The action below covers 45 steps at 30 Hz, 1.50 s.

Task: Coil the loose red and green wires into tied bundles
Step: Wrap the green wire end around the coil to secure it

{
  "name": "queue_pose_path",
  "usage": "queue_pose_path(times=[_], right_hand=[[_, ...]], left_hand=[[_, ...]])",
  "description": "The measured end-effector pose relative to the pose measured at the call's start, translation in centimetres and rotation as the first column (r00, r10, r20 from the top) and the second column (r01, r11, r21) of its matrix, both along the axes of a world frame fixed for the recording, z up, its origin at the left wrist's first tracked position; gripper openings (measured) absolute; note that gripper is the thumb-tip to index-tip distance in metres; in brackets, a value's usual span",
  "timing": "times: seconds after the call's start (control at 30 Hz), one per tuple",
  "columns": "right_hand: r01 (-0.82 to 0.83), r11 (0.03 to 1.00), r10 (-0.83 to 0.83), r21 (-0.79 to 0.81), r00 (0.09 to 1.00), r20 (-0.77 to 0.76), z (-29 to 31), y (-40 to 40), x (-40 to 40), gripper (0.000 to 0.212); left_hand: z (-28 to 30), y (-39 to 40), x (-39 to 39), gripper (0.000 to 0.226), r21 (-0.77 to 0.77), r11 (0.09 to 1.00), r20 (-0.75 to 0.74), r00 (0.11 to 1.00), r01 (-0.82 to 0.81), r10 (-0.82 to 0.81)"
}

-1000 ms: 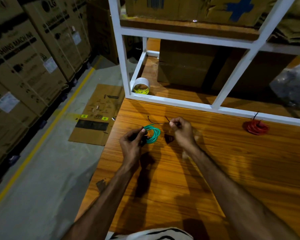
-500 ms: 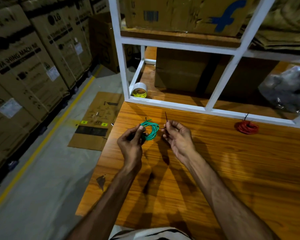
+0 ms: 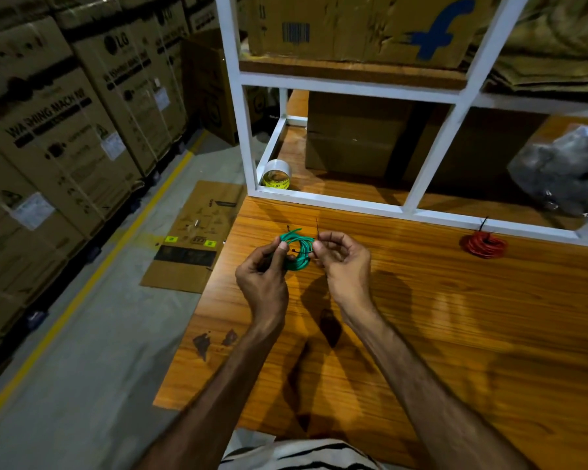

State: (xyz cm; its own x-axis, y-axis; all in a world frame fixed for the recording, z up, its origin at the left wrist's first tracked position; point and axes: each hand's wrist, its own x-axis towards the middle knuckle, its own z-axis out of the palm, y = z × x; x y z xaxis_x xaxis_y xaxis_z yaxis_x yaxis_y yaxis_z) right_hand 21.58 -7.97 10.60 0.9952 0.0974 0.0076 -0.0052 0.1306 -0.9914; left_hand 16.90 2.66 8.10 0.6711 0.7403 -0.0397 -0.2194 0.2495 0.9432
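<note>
Stacked cardboard appliance cartons (image 3: 65, 130) line the left side of a dim storeroom, with a yellow line (image 3: 82, 286) painted on the grey floor beside them and a flattened piece of cardboard (image 3: 194, 239) lying on the floor near the worktop's far left corner. An orange wood-grain worktop (image 3: 455, 334) fills the near and right part of the view. At its far edge stands a white metal shelf frame (image 3: 241, 113), with a roll of tape (image 3: 276, 174) upright in its near left corner, brown boxes (image 3: 353, 137) behind that, and a grey plastic bag (image 3: 564, 171) at the far right.

Both hands are raised just above the far left part of the worktop with the green wire coil (image 3: 299, 247) between them. The left hand (image 3: 265, 276) has its fingers curled, pinching the left side of the coil between thumb and fingertips. The right hand (image 3: 343, 262) is also curled, its thumb and forefinger pinching a thin black tie (image 3: 317, 225) at the coil's right edge; one end of the tie sticks up past the fingers.

Well apart to the right, close to the shelf frame's bottom rail, the red wire coil (image 3: 485, 245) lies flat on the worktop, already bound with a black tie whose tail points up.
</note>
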Motion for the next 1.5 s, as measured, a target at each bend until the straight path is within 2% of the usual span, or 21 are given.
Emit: queue_pose_path(times=[0.2,0.53,0.7,1.0,1.33,1.5], right_hand=[[0.005,1.0,-0.005,-0.011,1.0,0.011,0.3,-0.3,-0.3,0.012],[-0.111,0.991,0.115,-0.075,0.992,0.053,-0.2,-0.7,0.2,0.008],[-0.143,0.982,0.147,-0.123,0.989,0.027,-1.0,-1.1,1.5,0.008],[-0.191,0.975,0.191,-0.109,0.981,-0.011,-1.0,-0.7,2.1,0.006],[-0.173,0.984,0.176,0.036,0.97,-0.169,-0.2,0.1,2.2,0.008],[-0.18,0.968,0.215,0.172,0.954,-0.208,-0.1,0.8,2.0,0.008]], left_hand=[[0.3,0.0,0.1,0.022,-0.053,0.998,-0.01,1.0,-0.026,0.025],[0.4,-0.2,-0.3,0.021,-0.021,1.0,0.008,1.0,-0.014,0.014],[0.4,-0.4,-0.5,0.021,-0.03,1.0,0.007,1.0,-0.007,0.007],[0.6,-0.2,-0.5,0.02,-0.036,0.999,0.002,1.0,-0.003,0.003],[0.8,-0.6,-0.9,0.018,-0.014,0.998,-0.001,0.999,0.054,-0.054],[1.1,-1.5,-1.1,0.017,0.022,0.997,-0.006,0.997,0.072,-0.072]])
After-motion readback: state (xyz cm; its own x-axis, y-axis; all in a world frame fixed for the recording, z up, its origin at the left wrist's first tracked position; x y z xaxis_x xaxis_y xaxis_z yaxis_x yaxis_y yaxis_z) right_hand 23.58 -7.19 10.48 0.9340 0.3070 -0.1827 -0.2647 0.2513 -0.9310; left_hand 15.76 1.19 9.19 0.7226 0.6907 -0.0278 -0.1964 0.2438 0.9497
